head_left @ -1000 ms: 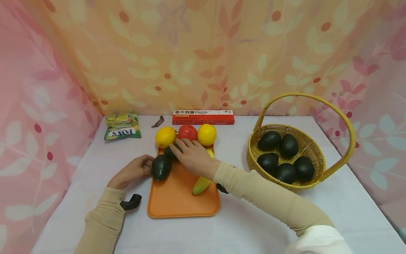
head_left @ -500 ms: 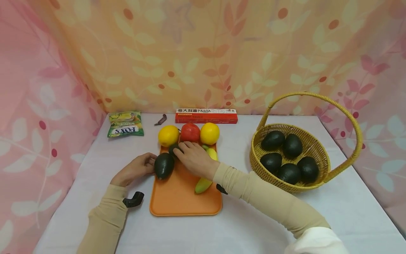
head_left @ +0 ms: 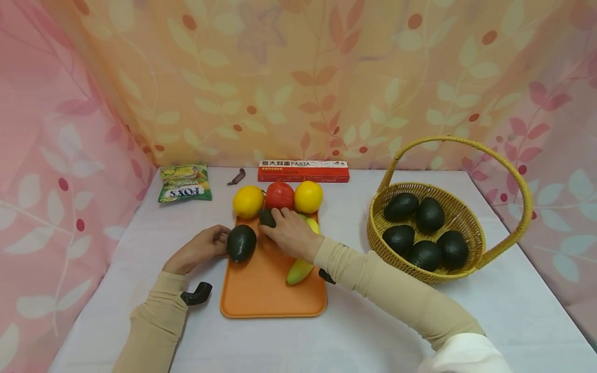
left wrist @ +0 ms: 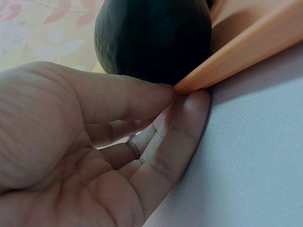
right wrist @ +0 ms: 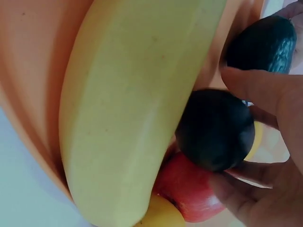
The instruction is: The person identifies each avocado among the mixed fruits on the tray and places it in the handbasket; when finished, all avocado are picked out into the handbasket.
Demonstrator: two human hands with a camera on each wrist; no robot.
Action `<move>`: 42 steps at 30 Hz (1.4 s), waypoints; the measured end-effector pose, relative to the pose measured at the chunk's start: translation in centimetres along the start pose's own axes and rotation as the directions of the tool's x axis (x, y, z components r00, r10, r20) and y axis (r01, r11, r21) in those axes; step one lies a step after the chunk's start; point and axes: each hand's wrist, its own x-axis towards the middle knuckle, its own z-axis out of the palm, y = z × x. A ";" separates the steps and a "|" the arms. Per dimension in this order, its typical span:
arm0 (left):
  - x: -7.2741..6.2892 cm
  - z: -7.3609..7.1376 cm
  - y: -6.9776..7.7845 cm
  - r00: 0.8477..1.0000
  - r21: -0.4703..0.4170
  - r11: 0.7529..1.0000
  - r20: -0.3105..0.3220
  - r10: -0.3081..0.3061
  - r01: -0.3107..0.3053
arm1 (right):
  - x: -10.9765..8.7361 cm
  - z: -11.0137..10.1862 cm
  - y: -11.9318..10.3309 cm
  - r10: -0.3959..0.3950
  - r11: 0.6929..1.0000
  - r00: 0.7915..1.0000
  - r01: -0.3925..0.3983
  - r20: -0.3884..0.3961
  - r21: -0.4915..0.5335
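Observation:
An orange tray [head_left: 261, 303] lies on the table. With thumb above and finger below, my left hand [head_left: 205, 248] pinches the tray's left rim [left wrist: 227, 71], as the left wrist view shows. Right beside the thumb, a dark green avocado [head_left: 241, 243] sits on the tray. My right hand [head_left: 296, 235] holds another avocado [right wrist: 215, 130] between thumb and fingers, partly covered in the head view. Under the right wrist lies a yellow banana [right wrist: 128, 104]. A red apple [head_left: 280, 195] sits between two yellow lemon-like fruits, the left one [head_left: 248, 202] and the right one [head_left: 309, 196], at the tray's far end.
On the right stands a wicker basket [head_left: 380, 248] with a tall handle, holding several avocados. A red pasta box [head_left: 303, 172] is at the back. Back left are a green FOX'S packet [head_left: 184, 184] and a small brown object [head_left: 237, 176].
The avocado in my right hand has shifted to the right, away from the other avocado, and the hand has moved slightly with it. My left hand stays at the tray's rim.

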 end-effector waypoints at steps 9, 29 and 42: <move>-0.1 0.4 -0.1 1.000 0.002 1.000 0.005 0.009 -0.009 | -0.6 0.4 0.1 -0.001 0.999 0.993 -0.005 0.117 0.048; 0.5 -0.2 -0.2 1.000 0.065 0.998 -0.007 -0.003 0.004 | -15.8 -6.9 12.5 0.384 0.907 0.918 -0.355 -0.097 0.225; 0.1 -0.1 -0.1 1.000 0.032 0.999 0.000 -0.004 0.004 | -22.2 -4.9 16.8 0.498 0.846 0.858 -0.513 0.129 0.145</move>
